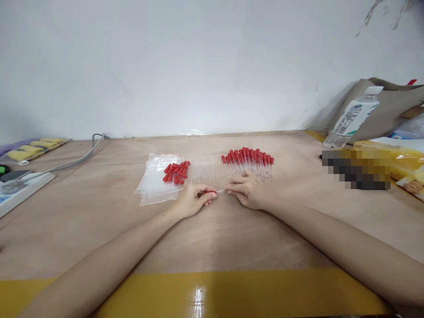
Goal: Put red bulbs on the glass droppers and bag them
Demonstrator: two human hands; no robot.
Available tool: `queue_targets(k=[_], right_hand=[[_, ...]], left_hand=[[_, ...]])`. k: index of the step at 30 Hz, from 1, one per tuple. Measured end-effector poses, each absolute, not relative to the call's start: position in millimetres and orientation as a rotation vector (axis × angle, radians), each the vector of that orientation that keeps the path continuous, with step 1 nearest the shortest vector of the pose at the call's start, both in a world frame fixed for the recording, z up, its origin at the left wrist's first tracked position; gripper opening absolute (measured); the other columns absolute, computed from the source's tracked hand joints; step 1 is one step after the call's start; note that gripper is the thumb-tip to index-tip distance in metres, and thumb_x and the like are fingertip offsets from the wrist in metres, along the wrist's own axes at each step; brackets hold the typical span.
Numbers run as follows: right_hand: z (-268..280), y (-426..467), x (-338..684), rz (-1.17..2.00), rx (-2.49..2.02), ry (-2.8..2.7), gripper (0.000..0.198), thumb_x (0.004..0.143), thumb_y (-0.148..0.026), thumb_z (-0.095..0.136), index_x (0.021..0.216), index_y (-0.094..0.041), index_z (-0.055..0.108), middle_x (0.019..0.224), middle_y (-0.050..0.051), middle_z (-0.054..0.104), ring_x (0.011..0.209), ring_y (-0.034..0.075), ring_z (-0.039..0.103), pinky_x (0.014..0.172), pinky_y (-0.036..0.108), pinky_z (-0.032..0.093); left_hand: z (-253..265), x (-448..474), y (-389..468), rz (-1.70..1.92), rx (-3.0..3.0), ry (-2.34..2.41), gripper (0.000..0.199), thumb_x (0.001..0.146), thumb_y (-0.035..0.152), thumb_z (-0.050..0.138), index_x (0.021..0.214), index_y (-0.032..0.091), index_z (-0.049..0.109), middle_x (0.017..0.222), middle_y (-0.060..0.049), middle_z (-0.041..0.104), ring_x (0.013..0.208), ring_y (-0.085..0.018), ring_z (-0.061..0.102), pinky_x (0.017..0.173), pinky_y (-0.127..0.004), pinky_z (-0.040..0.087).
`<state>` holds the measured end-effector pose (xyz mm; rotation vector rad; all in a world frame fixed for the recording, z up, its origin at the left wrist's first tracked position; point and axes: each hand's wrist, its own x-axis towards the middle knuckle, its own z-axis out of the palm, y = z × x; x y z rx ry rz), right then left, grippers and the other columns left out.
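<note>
Pinched in the fingertips of my left hand (194, 201) is a red rubber bulb (212, 192). A thin clear pipette tube (221, 191) runs from the bulb's mouth to the fingers of my right hand (250, 192), which close on its far end. How deep the tube sits in the bulb I cannot tell. Just beyond my left hand, loose red bulbs (175, 178) lie heaped on plastic bags. Bare clear tubes (202, 171) lie side by side in a row between the hands' far sides. Droppers with red bulbs (247, 153) fan out beyond my right hand.
Clear zip bags (154, 181) lie flat at the left. A grey cable (89, 152) runs to a white power strip (29, 190). Yellow items in a packet (33, 150) are far left. A plastic bottle (354, 117) leans on a grey bag (391, 106) beside yellow packaging (397, 154).
</note>
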<state>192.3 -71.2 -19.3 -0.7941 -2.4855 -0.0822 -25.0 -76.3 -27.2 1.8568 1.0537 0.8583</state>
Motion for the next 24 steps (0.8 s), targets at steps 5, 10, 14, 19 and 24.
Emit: queue_targets(k=[5,10,14,19,24], right_hand=[[-25,-74,188,-0.228,-0.857,-2.46,0.024,0.087,-0.016,0.04,0.087,-0.014,0.064,0.076,0.007,0.06,0.063,0.013,0.046,0.064,0.029,0.03],[-25,-76,189,0.095,-0.889,-2.346,0.015,0.087,-0.021,0.044,0.089,-0.014,0.057,0.082,0.007,0.059,0.075,0.015,0.052,0.066,0.026,0.039],[-23,-79,187,0.125,-0.849,-2.317,0.014,0.087,-0.02,0.043,0.081,-0.016,0.056,0.076,0.005,0.059,0.07,0.014,0.052,0.063,0.025,0.04],[-30,-78,182,0.109,-0.777,-2.279,0.02,0.088,-0.023,0.041,0.079,-0.016,0.058,0.07,0.004,0.059,0.067,0.013,0.052,0.06,0.024,0.038],[-34,-78,178,0.14,-0.854,-2.296,0.026,0.089,-0.026,0.04,0.079,-0.015,0.061,0.069,0.004,0.06,0.064,0.013,0.052,0.058,0.024,0.037]], left_hand=[[-28,-26,-75,0.899,1.917,1.108,0.024,0.075,0.032,0.062,0.085,0.011,0.066,0.064,-0.003,0.066,0.054,-0.011,0.061,0.055,-0.023,0.051],[-23,-28,-77,0.884,2.02,1.143,0.028,0.073,0.035,0.064,0.091,0.013,0.067,0.073,-0.005,0.07,0.064,-0.016,0.065,0.062,-0.025,0.053],[-23,-27,-79,0.89,2.01,1.143,0.027,0.073,0.034,0.064,0.088,0.012,0.068,0.069,-0.006,0.069,0.061,-0.016,0.064,0.061,-0.027,0.053],[-26,-26,-80,0.902,1.904,1.081,0.029,0.07,0.033,0.066,0.089,0.011,0.067,0.073,-0.008,0.07,0.061,-0.017,0.065,0.062,-0.029,0.054],[-29,-28,-79,0.927,1.944,1.073,0.028,0.069,0.032,0.067,0.089,0.012,0.068,0.075,-0.008,0.07,0.062,-0.017,0.066,0.063,-0.029,0.055]])
